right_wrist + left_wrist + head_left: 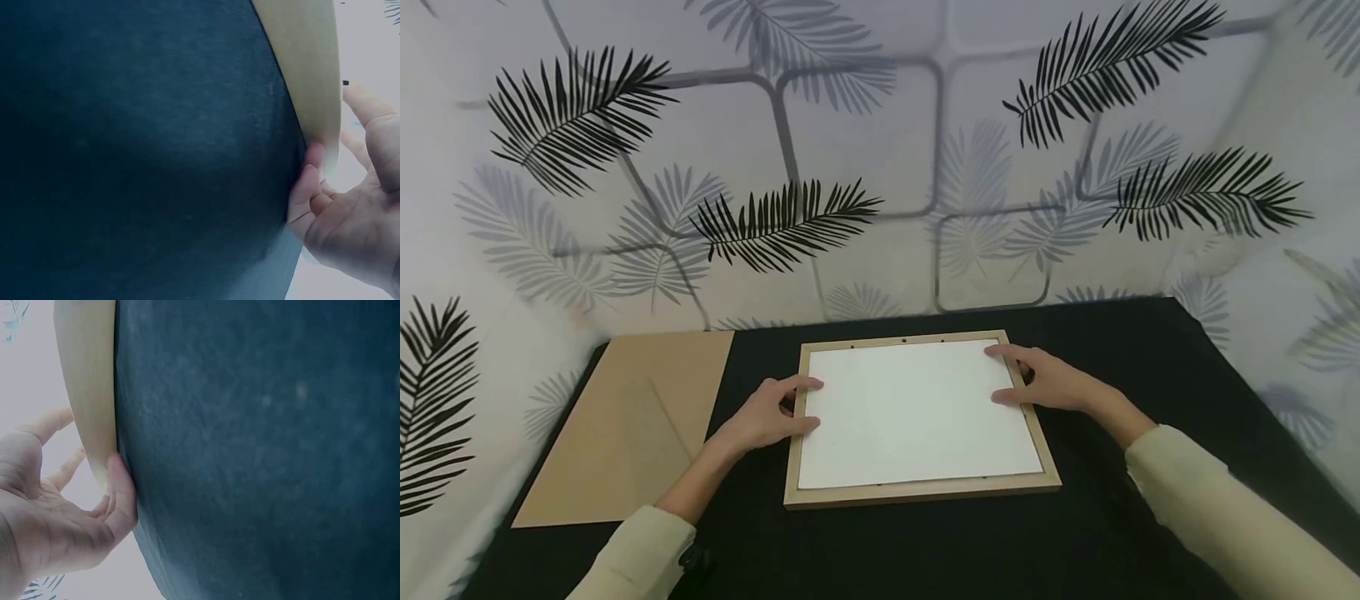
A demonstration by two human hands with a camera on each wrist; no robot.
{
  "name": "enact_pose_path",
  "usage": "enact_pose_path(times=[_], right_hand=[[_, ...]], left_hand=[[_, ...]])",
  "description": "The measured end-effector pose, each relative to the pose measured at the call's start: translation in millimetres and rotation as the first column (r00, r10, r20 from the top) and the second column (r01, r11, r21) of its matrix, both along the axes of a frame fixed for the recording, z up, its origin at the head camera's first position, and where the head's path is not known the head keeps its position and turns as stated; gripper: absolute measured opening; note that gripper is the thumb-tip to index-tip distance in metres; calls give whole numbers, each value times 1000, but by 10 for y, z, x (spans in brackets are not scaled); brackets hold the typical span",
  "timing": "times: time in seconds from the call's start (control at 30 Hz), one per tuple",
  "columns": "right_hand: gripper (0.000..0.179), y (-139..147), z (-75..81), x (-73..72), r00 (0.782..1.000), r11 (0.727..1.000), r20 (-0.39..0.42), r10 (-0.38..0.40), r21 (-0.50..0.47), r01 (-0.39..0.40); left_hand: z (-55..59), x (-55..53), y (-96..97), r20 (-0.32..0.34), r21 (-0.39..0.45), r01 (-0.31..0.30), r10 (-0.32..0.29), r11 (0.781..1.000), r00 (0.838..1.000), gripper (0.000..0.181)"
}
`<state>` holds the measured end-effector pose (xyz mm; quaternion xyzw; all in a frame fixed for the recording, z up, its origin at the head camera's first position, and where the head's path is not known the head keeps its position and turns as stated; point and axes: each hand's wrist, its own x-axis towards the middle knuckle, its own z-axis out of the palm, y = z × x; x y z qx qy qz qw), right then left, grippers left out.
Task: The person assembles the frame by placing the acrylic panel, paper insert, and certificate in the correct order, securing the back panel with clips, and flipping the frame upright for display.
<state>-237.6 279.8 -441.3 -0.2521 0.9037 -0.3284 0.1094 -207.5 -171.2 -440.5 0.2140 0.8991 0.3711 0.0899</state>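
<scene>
A light wooden picture frame (925, 492) lies flat on the black table, with a white sheet (910, 417) filling its inside. At the frame's left side, my left hand (767, 412) rests thumb and forefinger over the border onto the sheet. Across from it, my right hand (1054, 381) does the same on the right side, a little farther back. In the left wrist view, curled lower fingers (125, 494) hug the outer face of the wood. The right wrist view likewise has bent fingers (306, 187) against the frame's outer side.
A brown backing board (602, 417) lies to the left, partly behind the left forearm. Small dark tabs show along the frame's far inner edge. A black cloth (1120, 358) covers the table. A pale curtain (865, 150) with leaf prints hangs behind it.
</scene>
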Motion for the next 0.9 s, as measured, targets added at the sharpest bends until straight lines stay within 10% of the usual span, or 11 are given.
enact_pose_path(times=[0.3,0.63,0.9], right_hand=[[67,21,-9,148,997,1000,-77,11,11,-10],[84,186,123,316,980,997,187,74,-44,-67],[77,211,109,399,979,993,186,83,-101,-65]], left_hand=[[108,189,33,9,-134,-27,29,991,1000,60],[195,346,-51,50,-102,54,-49,993,998,65],[193,409,-80,33,-106,6,-2,994,999,61]])
